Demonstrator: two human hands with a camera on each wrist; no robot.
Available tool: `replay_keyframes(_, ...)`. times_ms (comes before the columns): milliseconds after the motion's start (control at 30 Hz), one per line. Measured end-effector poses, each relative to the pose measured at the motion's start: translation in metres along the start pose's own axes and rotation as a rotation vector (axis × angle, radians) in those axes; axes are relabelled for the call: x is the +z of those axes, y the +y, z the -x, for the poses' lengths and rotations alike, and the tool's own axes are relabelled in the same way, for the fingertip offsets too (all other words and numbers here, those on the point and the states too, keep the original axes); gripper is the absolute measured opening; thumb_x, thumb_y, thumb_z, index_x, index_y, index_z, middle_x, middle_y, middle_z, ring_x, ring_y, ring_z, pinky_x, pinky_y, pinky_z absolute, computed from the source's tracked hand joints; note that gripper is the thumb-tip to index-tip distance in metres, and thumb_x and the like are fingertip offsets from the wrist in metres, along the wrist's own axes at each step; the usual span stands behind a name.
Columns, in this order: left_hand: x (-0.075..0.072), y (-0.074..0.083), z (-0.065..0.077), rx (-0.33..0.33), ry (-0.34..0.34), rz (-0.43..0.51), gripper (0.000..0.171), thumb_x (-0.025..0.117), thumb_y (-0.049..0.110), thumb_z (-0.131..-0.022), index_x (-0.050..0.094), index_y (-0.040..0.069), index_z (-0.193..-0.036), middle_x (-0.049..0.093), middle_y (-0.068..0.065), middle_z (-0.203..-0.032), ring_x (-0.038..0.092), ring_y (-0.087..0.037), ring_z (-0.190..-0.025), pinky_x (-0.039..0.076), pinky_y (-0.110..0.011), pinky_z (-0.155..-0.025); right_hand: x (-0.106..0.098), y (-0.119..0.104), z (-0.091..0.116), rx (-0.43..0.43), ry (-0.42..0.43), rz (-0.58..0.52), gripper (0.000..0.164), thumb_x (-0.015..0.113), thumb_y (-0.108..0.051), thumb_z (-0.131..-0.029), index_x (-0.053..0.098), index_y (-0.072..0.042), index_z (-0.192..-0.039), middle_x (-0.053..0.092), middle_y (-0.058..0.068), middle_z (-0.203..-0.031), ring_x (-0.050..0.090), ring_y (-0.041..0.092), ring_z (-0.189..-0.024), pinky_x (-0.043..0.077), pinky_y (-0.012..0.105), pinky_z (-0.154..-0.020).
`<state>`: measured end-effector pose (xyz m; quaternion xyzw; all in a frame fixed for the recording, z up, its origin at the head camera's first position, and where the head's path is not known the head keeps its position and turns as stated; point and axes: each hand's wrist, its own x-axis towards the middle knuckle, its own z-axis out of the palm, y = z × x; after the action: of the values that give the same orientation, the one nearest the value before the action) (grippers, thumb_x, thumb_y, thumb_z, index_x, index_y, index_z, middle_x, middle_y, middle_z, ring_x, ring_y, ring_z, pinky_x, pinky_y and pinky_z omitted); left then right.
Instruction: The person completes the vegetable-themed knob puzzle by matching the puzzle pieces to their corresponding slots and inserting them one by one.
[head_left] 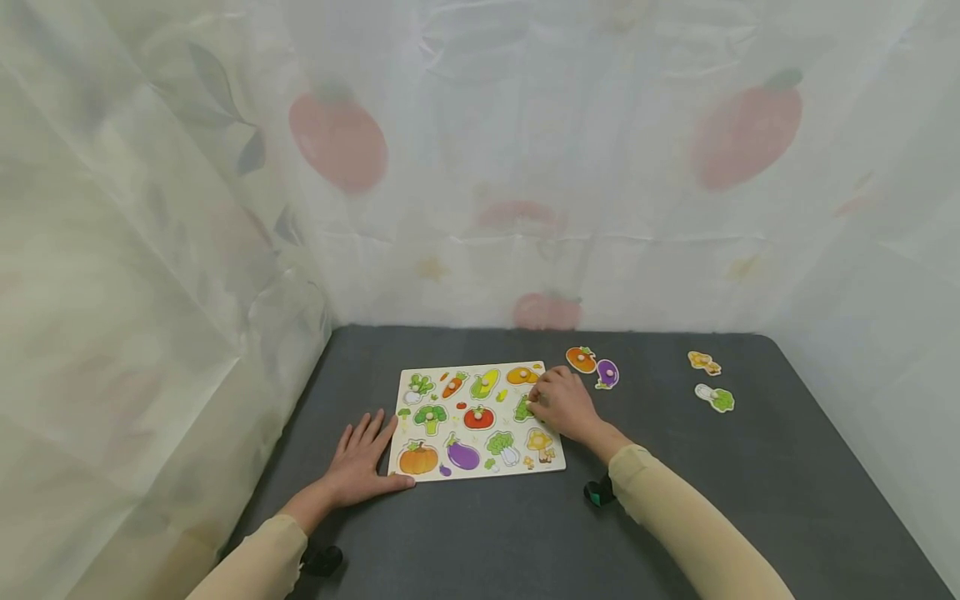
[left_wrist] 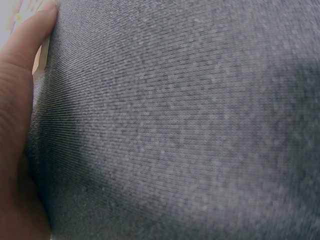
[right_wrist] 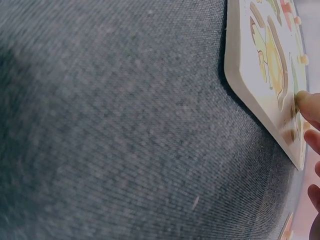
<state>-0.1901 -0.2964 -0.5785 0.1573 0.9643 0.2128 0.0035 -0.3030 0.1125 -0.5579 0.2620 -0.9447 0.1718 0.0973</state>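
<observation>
A pale wooden vegetable puzzle board (head_left: 447,437) lies flat on the dark table. My left hand (head_left: 360,467) rests at its left edge, fingers spread and straight, the thumb along the lower left corner. In the left wrist view the thumb (left_wrist: 27,37) touches the board's edge. At the board's right side, my right hand (head_left: 564,404) pinches a green vegetable puzzle piece (head_left: 522,408) at its slot; the fingers partly cover it. Knobbed pieces such as the tomato (head_left: 478,418), broccoli (head_left: 431,418) and corn (head_left: 485,383) sit in the board. The bottom row shows printed pictures without knobs.
Beyond my right hand lie a loose pumpkin piece (head_left: 581,360) and an eggplant piece (head_left: 607,374), side by side. Farther right are a mushroom piece (head_left: 704,362) and a bok choy piece (head_left: 715,397). Printed white curtains (head_left: 465,167) surround the table (head_left: 480,542).
</observation>
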Motion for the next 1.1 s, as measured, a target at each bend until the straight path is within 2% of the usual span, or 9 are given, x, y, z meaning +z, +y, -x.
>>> replay_keyframes(567,-0.001,0.0,0.0,0.0,-0.007,0.001,0.117,0.071,0.075,-0.079,0.026,0.008,-0.163,0.02,-0.027,-0.165,0.011,-0.05,-0.151,0.002,-0.068,-0.117,0.001,0.001,-0.001,0.021,-0.016,0.01,0.01,0.08,-0.035,-0.09,0.079,-0.025,-0.088,0.068,0.0,-0.109,0.051,0.028,-0.12,0.043,0.05,-0.101)
replay_keyframes(700,-0.001,0.001,-0.001,-0.007,-0.018,-0.015,0.118,0.071,0.075,-0.079,0.025,0.008,-0.164,0.019,-0.026,-0.166,0.011,-0.049,-0.151,0.003,-0.068,-0.117,-0.002,0.002,-0.002,0.004,-0.036,0.011,0.011,0.078,-0.034,-0.091,0.081,-0.024,-0.091,0.067,0.0,-0.111,0.049,0.028,-0.121,0.041,0.05,-0.103)
replay_keyframes(800,-0.002,0.001,-0.001,-0.014,-0.027,-0.021,0.117,0.071,0.075,-0.079,0.025,0.008,-0.164,0.019,-0.026,-0.166,0.011,-0.049,-0.152,0.003,-0.068,-0.117,-0.006,0.003,-0.001,-0.02,-0.031,-0.015,0.009,0.076,-0.028,-0.092,0.083,-0.022,-0.094,0.067,0.002,-0.111,0.05,0.03,-0.12,0.04,0.054,-0.104)
replay_keyframes(933,-0.003,0.001,-0.001,-0.009,-0.018,-0.025,0.116,0.072,0.074,-0.079,0.028,0.007,-0.163,0.021,-0.027,-0.165,0.012,-0.05,-0.151,0.004,-0.068,-0.117,-0.011,0.008,0.002,-0.012,0.003,-0.073,0.013,0.071,-0.017,-0.093,0.083,-0.019,-0.099,0.067,0.005,-0.113,0.052,0.033,-0.119,0.038,0.06,-0.106)
replay_keyframes(1033,-0.002,0.001,0.0,-0.001,-0.01,-0.027,0.116,0.072,0.073,-0.079,0.028,0.006,-0.162,0.021,-0.027,-0.165,0.013,-0.051,-0.151,0.005,-0.069,-0.116,-0.014,0.015,0.004,0.027,0.038,-0.098,0.016,0.07,-0.017,-0.095,0.081,-0.016,-0.105,0.067,0.008,-0.115,0.054,0.035,-0.118,0.038,0.061,-0.106)
replay_keyframes(1100,-0.003,0.001,-0.001,-0.012,-0.028,-0.034,0.116,0.071,0.074,-0.079,0.027,0.007,-0.163,0.02,-0.025,-0.166,0.013,-0.049,-0.151,0.004,-0.068,-0.117,-0.015,0.021,0.004,0.053,0.061,-0.094,0.018,0.071,-0.019,-0.094,0.08,-0.014,-0.109,0.067,0.01,-0.116,0.054,0.035,-0.118,0.039,0.059,-0.105)
